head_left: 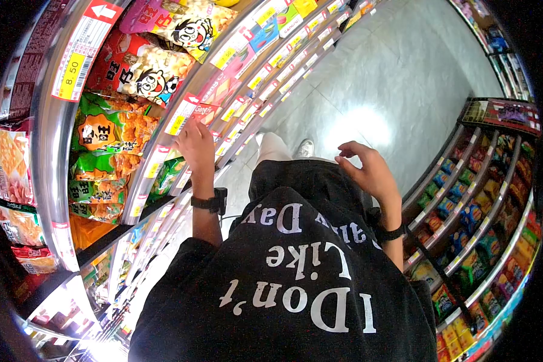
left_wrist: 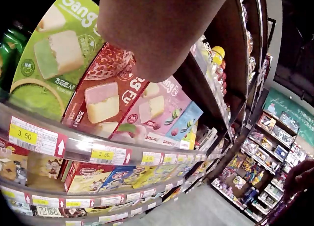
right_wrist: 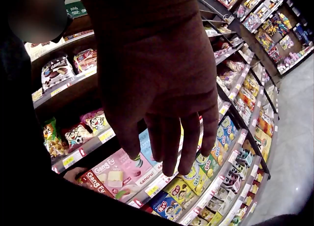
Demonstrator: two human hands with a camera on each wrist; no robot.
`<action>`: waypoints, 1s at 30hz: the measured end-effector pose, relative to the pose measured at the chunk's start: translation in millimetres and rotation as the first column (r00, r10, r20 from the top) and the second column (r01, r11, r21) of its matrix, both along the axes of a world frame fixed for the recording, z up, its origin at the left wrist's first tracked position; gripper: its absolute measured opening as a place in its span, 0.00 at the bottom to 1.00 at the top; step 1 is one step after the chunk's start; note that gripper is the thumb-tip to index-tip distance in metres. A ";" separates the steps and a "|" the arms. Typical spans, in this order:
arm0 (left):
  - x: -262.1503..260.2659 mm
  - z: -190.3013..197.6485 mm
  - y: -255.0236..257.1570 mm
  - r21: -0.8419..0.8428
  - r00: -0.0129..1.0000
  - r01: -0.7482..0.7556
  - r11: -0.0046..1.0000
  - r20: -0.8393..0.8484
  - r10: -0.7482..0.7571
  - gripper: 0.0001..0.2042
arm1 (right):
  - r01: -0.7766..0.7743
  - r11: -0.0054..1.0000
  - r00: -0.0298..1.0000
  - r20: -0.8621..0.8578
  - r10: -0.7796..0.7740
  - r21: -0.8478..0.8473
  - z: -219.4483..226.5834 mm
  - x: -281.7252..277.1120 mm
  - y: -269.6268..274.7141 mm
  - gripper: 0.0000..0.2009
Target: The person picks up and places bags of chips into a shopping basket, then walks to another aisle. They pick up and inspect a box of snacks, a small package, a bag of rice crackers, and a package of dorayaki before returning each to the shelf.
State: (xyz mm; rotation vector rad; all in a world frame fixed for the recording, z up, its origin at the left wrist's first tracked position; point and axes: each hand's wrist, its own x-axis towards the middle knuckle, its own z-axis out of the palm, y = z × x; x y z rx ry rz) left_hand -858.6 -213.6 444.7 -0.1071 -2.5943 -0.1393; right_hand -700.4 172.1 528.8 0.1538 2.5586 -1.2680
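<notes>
My left hand [head_left: 197,145] reaches to the shelf edge, fingertips right at a red Gang Fu box [head_left: 204,113]. In the left wrist view that red box [left_wrist: 100,96], with pictures of cream-filled squares, stands between a green Gang Fu box [left_wrist: 56,54] and a pink one [left_wrist: 157,108]. Part of the hand covers its upper corner there, and the fingertips are hidden. My right hand [head_left: 371,172] hangs in front of the body, holding nothing. Its fingers [right_wrist: 169,142] are loosely bent and apart in the right wrist view, overlapping the distant shelves.
Bags of puffed snacks [head_left: 154,75] fill the shelf left of the left hand, behind a rail with price tags [head_left: 72,75]. Lower shelves [left_wrist: 122,172] hold more boxes. Across the grey tiled floor [head_left: 344,90] stands another rack of snack bags [head_left: 482,211] on the right.
</notes>
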 end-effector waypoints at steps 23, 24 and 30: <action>-13.8 16.6 38.9 0.229 0.952 0.234 0.945 0.143 -0.270 0.17 | 0.016 1.000 1.000 0.016 -0.016 0.020 -2.6 7.9 7.8 0.16; -14.1 18.0 39.1 0.230 0.952 0.233 0.945 0.143 -0.270 0.17 | 0.019 1.000 1.000 0.013 -0.019 0.015 -2.5 8.0 7.5 0.16; -12.4 26.4 45.0 0.198 0.931 0.337 0.920 0.078 -0.358 0.15 | 0.021 1.000 1.000 0.019 -0.022 0.017 -2.0 5.7 7.7 0.15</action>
